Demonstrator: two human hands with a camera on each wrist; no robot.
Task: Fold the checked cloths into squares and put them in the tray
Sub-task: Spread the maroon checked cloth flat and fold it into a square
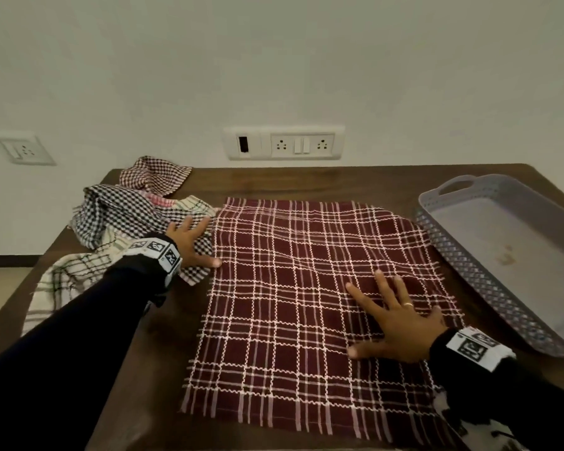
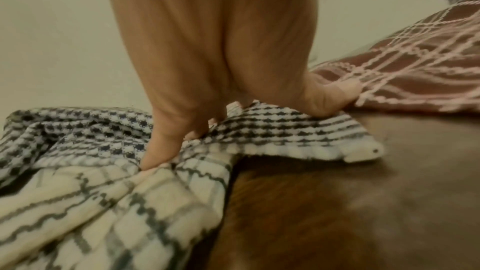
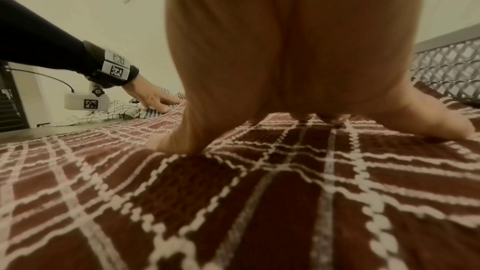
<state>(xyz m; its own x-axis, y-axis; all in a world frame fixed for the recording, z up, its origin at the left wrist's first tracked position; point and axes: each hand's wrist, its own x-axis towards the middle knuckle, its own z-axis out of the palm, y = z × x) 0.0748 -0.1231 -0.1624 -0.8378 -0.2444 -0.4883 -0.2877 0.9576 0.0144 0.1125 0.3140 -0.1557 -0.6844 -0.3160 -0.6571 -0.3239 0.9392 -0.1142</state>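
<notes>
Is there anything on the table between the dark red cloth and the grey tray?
Nothing visible. Only a strip of bare table separates the dark red cloth from the grey tray, whose visible inside looks empty.

table (image 1: pixel 306 180): dark wood, carries everything before me | wall (image 1: pixel 274 60): plain, pale, rising behind the table's far edge | socket panel (image 1: pixel 284 143): white, on the wall just above the far edge, two sockets with switches between, a dark slot at its left end | single socket (image 1: pixel 23 151): white, on the wall beyond the far-left corner
</notes>
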